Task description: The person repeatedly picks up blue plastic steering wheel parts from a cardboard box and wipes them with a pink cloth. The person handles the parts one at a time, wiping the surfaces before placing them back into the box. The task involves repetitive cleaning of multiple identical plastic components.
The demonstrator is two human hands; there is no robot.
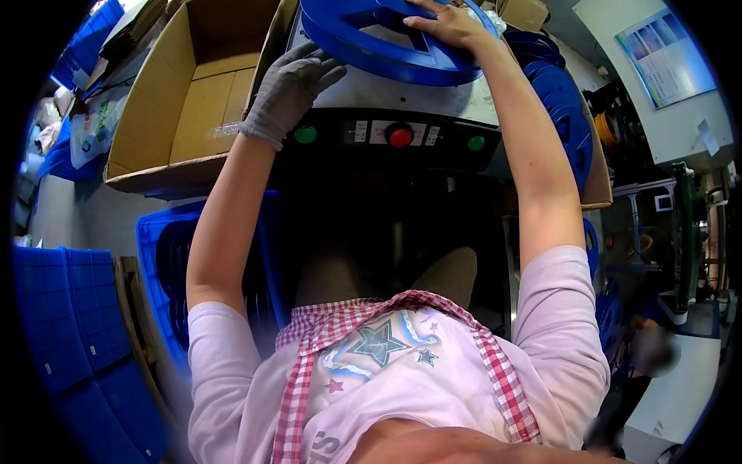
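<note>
A large blue plastic reel (pixel 363 48) with cut-out openings lies on the light top of a machine (pixel 371 93) at the far edge of view. My right hand (pixel 452 25), bare, rests on the reel's right side with thumb and fingers spread; some fingertips run out of view. At the reel's left rim is my left hand (pixel 286 93) in a grey glove, its fingers stretched toward the rim. Whether those fingertips touch the reel I cannot tell. Below, a dark front panel carries a red button (pixel 400 137) between two green buttons (pixel 306 134).
An open cardboard box (pixel 209 100) stands left of the machine. Several blue reels (pixel 568 116) are stacked in another box at the right. Under my left arm sits a blue crate (pixel 166 216) with dark discs. Blue bins (pixel 77 309) stand at far left.
</note>
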